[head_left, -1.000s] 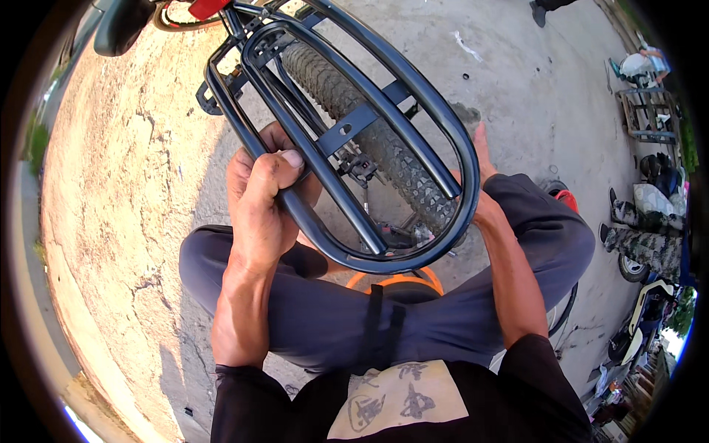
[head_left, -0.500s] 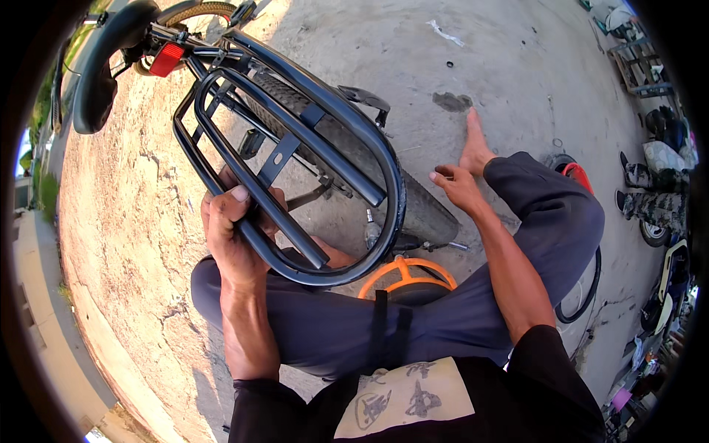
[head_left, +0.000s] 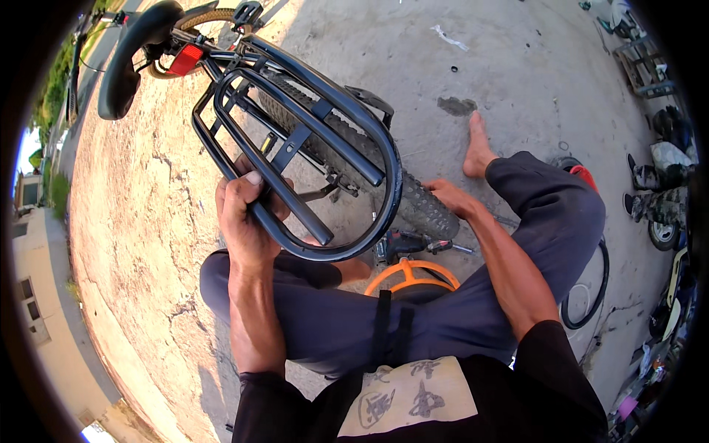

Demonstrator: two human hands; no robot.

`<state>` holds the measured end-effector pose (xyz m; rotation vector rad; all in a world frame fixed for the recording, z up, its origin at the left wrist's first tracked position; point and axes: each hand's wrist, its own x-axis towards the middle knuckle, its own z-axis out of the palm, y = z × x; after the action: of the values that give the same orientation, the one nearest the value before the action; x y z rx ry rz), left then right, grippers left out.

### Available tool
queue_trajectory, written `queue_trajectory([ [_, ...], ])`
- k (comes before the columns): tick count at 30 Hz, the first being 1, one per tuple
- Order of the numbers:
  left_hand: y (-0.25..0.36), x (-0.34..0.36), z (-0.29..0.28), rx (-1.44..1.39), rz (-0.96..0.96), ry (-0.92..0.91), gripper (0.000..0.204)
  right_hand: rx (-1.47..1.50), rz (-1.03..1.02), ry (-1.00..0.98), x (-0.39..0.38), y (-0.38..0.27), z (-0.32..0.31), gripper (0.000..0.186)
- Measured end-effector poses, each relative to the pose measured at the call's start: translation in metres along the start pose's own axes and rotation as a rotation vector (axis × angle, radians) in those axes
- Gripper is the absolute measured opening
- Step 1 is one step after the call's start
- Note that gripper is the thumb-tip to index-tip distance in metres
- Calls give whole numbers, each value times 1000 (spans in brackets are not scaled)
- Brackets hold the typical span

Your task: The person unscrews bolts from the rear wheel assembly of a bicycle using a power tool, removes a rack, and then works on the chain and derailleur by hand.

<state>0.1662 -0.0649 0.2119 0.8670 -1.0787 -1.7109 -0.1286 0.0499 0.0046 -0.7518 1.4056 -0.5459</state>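
My left hand (head_left: 247, 199) grips the black tubular rack (head_left: 391, 170) on the near-left rail, thumb on top. Just right of the rack, my right hand (head_left: 447, 193) is on the knobby rear tire (head_left: 421, 210), fingers curled over its tread. The bicycle extends up-left to its black saddle (head_left: 133, 37) and red reflector (head_left: 185, 60). Below the tire, a dark power tool (head_left: 399, 247) with a metal tip lies behind an orange ring-framed object (head_left: 410, 272) between my legs.
My bare foot (head_left: 480, 144) rests on concrete (head_left: 532, 103). A black hose (head_left: 604, 273) loops by a red object (head_left: 582, 174) at my right knee. Along the right edge are a metal frame (head_left: 639, 70), camouflage-clad legs (head_left: 657, 207) and parked vehicles. A building (head_left: 37, 295) stands far left.
The bicycle and rack have swung leftward in view, revealing saddle, front wheel and tool. My right hand rose clear of the tire, then moved down onto it; my left hand kept its grip.
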Motion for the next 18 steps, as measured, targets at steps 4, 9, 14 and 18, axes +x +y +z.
queue_trajectory([
  [4,6,-5,-1,-7,35,-38,20,-342,-112,-5,-23,-35,4,42],
  [9,-4,-6,-12,-70,62,-73,19,-325,-233,104,-28,-44,6,41],
  [14,3,-2,-6,-79,52,-138,17,-283,-167,47,-36,-61,14,34],
  [18,4,-7,-12,-135,78,-60,19,-299,-180,49,-32,-58,20,43],
])
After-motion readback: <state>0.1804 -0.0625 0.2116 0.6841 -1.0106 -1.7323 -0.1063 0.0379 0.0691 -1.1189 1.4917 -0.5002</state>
